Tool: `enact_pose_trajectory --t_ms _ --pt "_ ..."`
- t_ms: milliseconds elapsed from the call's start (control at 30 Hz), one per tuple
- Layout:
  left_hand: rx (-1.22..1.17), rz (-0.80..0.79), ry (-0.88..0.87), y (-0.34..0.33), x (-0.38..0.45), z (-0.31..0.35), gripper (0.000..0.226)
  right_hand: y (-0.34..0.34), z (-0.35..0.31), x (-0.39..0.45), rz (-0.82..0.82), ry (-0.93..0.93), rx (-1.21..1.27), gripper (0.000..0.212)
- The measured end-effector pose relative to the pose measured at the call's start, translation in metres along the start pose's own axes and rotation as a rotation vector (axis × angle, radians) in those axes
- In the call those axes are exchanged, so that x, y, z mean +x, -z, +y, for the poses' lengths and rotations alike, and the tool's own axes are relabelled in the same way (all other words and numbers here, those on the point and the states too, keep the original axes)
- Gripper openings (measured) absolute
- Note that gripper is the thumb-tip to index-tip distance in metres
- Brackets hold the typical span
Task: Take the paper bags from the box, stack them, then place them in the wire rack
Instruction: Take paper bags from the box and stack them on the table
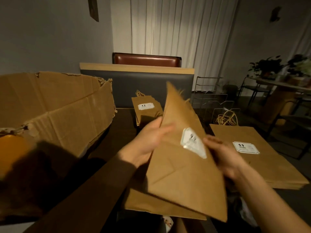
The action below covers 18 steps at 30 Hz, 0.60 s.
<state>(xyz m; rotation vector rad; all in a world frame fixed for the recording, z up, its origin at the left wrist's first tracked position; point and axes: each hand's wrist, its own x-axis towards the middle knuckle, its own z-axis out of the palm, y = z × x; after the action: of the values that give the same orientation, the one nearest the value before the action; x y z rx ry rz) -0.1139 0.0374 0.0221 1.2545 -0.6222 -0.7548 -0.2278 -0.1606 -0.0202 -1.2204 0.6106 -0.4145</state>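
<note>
Head view: the left hand (148,140) grips the left edge of a flat brown paper bag (183,165), its fingers hidden behind the paper, so the grip reads as a pinch on that edge. The right hand (223,158) is at the bag's right edge, fingers loosely bent; motion blur hides whether that grip pinches the bag or only touches it. The bag is lifted and tilted, its white label (193,142) facing up and its handle end pointing to the far side.

Under it, near the person, lies another flat bag (151,204). To the right a stack of large bags (262,158) lies flat on the tabletop (121,132), twine handles toward the far side. A smaller stack of bags (146,111) sits farther off, in the middle. The torn cardboard box (55,111) stands open on the left. The wire rack (213,101) is at the far right, just beyond the large stack.

This looks like the stacking step. The next move likely calls for squaring the bag over one of the stacks, label up, handles matching.
</note>
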Motion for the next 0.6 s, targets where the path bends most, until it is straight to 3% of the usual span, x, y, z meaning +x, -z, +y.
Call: enact_pose_trajectory --t_ms 67,133,200,300,433,500,600 --pt "-0.167 -0.164 -0.012 0.004 0.01 0.022 0.063 0.018 -0.034 0.0 0.004 -0.002 0.09 0.025" --pt "-0.322 -0.197 -0.024 0.022 0.013 0.035 0.077 0.038 -0.058 0.002 0.101 -0.039 0.191 0.021" --pt "-0.407 -0.073 0.001 0.047 0.015 0.036 0.083 0.052 -0.071 0.0 0.166 -0.016 0.25 0.017" --pt "-0.367 0.152 0.086 0.076 0.016 0.021 0.09 0.081 -0.072 0.015 0.195 0.088 0.11 0.023" --pt "-0.178 0.354 0.338 0.104 0.012 -0.014 0.089 0.047 -0.04 0.004 0.042 0.048 -0.073 0.012" --pt "-0.193 0.397 0.436 0.112 0.005 -0.027 0.082 0.02 0.001 -0.001 0.071 0.016 -0.26 0.011" --pt "-0.259 0.457 0.477 0.109 -0.003 -0.037 0.051 -0.003 0.053 0.003 0.138 0.024 -0.522 0.032"
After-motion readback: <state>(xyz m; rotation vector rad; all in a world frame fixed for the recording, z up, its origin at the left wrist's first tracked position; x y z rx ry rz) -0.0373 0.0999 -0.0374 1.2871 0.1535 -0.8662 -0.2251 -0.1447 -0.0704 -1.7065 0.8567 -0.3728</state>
